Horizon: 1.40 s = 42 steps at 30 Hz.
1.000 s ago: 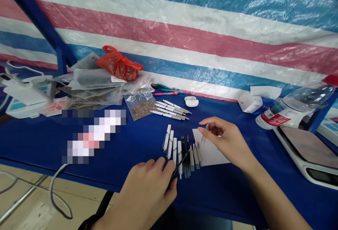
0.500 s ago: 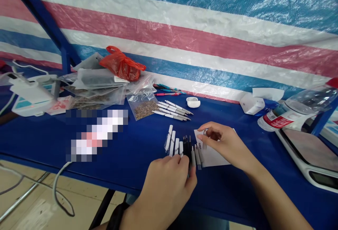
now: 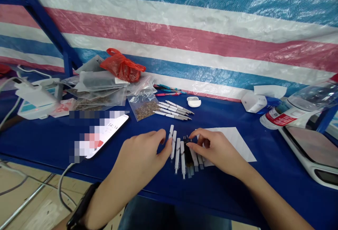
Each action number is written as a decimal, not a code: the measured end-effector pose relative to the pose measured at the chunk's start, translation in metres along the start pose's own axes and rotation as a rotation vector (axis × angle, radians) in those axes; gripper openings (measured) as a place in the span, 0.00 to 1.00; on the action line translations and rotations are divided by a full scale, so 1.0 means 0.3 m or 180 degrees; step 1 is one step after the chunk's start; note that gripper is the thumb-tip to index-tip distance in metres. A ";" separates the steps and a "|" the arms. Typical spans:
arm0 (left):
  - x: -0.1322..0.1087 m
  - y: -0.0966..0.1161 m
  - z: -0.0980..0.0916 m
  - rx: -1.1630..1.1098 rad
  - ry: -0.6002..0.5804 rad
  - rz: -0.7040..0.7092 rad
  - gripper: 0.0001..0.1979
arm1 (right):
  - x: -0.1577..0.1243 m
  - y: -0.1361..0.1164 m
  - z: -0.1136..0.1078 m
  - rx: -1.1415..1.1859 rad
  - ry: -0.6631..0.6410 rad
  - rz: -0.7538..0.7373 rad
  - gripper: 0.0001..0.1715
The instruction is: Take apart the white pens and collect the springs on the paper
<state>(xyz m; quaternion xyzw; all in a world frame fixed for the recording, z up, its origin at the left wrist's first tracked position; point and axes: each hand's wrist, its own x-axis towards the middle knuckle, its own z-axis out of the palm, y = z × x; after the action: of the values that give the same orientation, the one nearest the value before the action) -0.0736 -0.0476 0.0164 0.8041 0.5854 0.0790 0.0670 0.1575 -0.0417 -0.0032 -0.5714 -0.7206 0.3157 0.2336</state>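
My left hand [image 3: 145, 152] hovers at the left end of a row of pen parts, thumb and forefinger bent and apart. Its thumb overlaps the nearest white pen barrel [image 3: 171, 131]; whether they touch I cannot tell. More white barrels [image 3: 183, 159] lie side by side to the right, then thin dark refills [image 3: 188, 159] and grey pen tip sections [image 3: 194, 159]. Over the upper ends of the refills and grey sections is my right hand [image 3: 213, 149], its thumb and forefinger slightly apart. Part of a white paper sheet [image 3: 237, 142] is hidden beneath it.
Behind the row lie assembled white pens [image 3: 175, 111], a bag of brown bits [image 3: 145, 110] and a white earbud case [image 3: 194, 101]. A phone [image 3: 108, 131] with a cable is at left. A bottle [image 3: 280, 115] and a scale [image 3: 311, 152] stand right.
My left hand has moved up and left, off the lower ends of the parts. My right hand has shifted left from the paper to above the refills, uncovering more of the sheet.
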 end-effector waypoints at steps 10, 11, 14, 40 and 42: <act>0.296 -0.037 -0.012 0.0143 0.0218 0.0283 0.13 | -0.026 0.073 -0.149 -0.0487 -0.0206 0.0249 0.14; 0.309 -0.043 0.000 0.0115 0.0232 0.0265 0.13 | -0.028 0.075 -0.147 -0.0430 -0.0301 0.0255 0.14; 0.315 -0.058 0.024 0.0047 0.0213 0.0194 0.13 | -0.025 0.072 -0.132 -0.0380 -0.0443 0.0244 0.16; 0.301 -0.063 0.032 -0.0052 0.0227 0.0086 0.14 | 0.007 0.058 -0.078 -0.0798 -0.0278 0.0007 0.03; 0.302 -0.065 0.033 -0.0068 0.0234 0.0097 0.14 | 0.008 0.056 -0.078 -0.0828 -0.0248 0.0033 0.03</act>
<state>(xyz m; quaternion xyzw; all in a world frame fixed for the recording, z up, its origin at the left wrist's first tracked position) -0.0624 0.0445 0.0072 0.8087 0.5742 0.1157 0.0529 0.1848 -0.0325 0.0008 -0.5879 -0.7610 0.2428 0.1278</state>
